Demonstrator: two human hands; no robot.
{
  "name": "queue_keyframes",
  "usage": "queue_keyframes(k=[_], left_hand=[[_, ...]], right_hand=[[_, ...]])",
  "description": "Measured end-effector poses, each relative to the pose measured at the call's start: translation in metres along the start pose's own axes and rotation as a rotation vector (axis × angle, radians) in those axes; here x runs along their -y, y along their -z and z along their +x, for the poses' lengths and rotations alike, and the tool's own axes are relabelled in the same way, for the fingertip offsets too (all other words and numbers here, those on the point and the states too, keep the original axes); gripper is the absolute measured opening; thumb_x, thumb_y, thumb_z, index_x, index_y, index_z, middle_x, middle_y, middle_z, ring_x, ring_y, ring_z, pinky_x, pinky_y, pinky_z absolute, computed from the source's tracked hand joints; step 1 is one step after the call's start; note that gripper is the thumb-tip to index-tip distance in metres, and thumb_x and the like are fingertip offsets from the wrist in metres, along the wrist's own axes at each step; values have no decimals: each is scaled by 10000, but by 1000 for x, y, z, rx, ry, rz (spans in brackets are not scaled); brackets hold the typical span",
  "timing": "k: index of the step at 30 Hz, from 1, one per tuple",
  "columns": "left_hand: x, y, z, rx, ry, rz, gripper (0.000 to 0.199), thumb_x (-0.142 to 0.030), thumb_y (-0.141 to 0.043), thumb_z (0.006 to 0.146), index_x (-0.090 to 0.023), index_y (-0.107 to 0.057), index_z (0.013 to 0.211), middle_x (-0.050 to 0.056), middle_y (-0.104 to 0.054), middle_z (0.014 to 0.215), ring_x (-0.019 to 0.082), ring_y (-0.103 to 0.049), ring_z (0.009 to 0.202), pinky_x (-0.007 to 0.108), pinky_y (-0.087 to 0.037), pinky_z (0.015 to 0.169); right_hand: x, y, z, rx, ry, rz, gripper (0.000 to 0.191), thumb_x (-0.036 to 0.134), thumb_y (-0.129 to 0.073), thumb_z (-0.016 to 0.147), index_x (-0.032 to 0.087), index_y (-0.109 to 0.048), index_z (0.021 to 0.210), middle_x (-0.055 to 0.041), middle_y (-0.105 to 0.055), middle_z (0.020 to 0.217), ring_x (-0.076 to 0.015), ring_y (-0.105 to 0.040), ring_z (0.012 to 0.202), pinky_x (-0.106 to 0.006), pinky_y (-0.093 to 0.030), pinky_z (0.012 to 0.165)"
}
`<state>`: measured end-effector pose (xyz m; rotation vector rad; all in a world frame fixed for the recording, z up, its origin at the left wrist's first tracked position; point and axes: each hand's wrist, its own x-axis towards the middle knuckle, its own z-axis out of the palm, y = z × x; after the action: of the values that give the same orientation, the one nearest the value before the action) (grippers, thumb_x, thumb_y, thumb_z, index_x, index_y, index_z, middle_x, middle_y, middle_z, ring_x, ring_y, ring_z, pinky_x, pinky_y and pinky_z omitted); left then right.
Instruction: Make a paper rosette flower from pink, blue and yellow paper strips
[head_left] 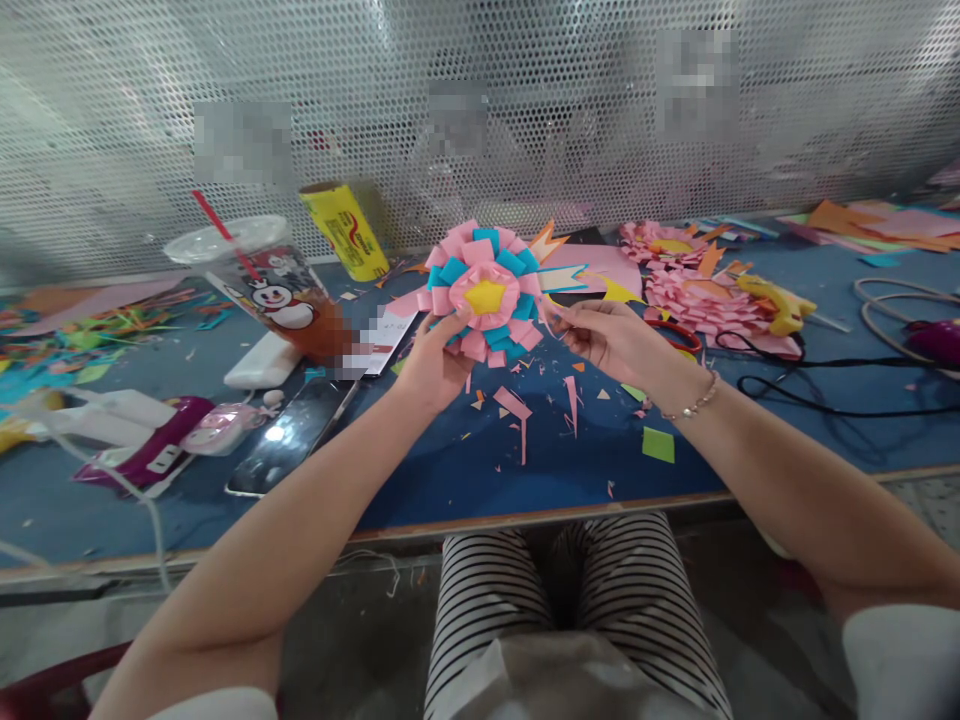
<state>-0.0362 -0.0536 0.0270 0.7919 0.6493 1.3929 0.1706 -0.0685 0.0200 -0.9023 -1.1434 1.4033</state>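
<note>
A round paper flower rosette (486, 262) with pink and blue looped petals and a yellow star centre is held up over the table. My left hand (442, 362) grips its lower left edge, thumb on the front. Orange-and-white and blue-and-white pointed paper tails (559, 278) stick out to the rosette's right. Close to its lower right edge, my right hand (611, 340) pinches a thin pale strip (553, 322), whose far end I cannot make out. Pink paper scraps (514, 404) and a green paper square (658, 445) lie on the table below.
Further pink paper flowers (705, 300) lie at right, with a yellow tool (780, 303) and black cable (817, 400). At left are a drink cup (277, 290), yellow tube (346, 232), phone (289, 440), white box (264, 362) and purple device (150, 440). A perforated metal screen (525, 60) stands behind.
</note>
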Motion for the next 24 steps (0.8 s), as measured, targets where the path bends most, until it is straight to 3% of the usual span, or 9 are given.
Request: queue_keyframes(k=[18, 24], left_hand=[[2, 1, 0, 42, 2, 44, 218, -192, -721, 654, -214, -620, 847, 15, -710, 848, 193, -684, 844, 265, -575, 655], [0, 0, 1, -47, 17, 29, 214, -164, -711, 664, -224, -624, 850, -3, -709, 804, 171, -686, 774, 228, -554, 579]], right_hand=[[6, -2, -3, -6, -19, 49, 170, 224, -749, 638, 177, -585, 647, -1, -578, 671, -66, -514, 575, -221, -481, 589], [4, -1, -1, -5, 23, 33, 183, 270, -730, 676, 175, -583, 730, -4, -599, 737, -60, -515, 584, -215, -456, 564]])
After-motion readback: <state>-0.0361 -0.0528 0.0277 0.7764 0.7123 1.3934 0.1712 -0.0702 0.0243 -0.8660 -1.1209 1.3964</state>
